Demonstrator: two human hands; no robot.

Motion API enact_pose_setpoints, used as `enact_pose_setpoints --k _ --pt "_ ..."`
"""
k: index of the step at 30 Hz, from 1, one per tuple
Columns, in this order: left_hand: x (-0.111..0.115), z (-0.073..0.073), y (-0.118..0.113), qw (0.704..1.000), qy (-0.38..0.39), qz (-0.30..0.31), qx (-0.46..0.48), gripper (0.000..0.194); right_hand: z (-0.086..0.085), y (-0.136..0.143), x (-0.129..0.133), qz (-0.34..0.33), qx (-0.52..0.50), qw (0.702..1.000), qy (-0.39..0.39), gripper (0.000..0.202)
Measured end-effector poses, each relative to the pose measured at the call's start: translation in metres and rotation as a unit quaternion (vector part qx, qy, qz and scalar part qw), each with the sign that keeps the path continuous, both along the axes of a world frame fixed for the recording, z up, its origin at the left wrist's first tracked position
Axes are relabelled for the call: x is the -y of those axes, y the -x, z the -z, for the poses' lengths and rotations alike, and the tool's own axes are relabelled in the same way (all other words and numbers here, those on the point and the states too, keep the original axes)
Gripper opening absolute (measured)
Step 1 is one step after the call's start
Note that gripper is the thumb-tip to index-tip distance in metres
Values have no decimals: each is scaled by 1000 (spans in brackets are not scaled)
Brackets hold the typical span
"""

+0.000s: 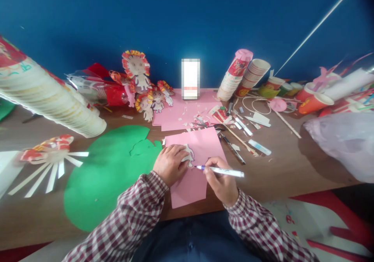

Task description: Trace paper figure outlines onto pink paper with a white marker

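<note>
My right hand (220,181) grips a white marker (224,171) with a purple tip, which points at the edge of a small white paper cutout (189,155). Beneath lies a pink sheet of paper (187,194) at the table's front edge. With fingers stretched out flat, my left hand (172,164) presses on the cutout's left side and the pink sheet, hiding part of the cutout. A purple line runs along the cutout's visible edge. Left of that hand spreads a large green paper shape (108,180), torn or cut at its upper right.
Paper lion-like figures (136,69) lean near the blue wall. Stacked paper cups stand at left (52,90) and back right (233,75). Scissors (219,127), a black pen (233,149), a wooden stick (236,133) and paper scraps lie around the pink sheet. A plastic bag (341,145) sits at right.
</note>
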State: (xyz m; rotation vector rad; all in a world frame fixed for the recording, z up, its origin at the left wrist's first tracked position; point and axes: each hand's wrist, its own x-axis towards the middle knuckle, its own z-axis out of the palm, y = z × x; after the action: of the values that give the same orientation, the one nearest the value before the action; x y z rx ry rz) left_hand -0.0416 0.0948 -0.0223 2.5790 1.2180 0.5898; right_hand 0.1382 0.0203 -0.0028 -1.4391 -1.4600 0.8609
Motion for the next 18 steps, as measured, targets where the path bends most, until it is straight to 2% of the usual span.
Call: enact_pose_setpoints --k 4,10,18 --pt "0 0 0 1000 -8 -3 1 19 -3 -7 1 22 -20 999 -13 9" --pt "0 1 -1 1000 -4 -8 7 19 -13 -4 8 -18 15 1000 17 9" --pt "0 0 0 1000 17 -6 0 18 -3 9 7 -1 83 996 21 11"
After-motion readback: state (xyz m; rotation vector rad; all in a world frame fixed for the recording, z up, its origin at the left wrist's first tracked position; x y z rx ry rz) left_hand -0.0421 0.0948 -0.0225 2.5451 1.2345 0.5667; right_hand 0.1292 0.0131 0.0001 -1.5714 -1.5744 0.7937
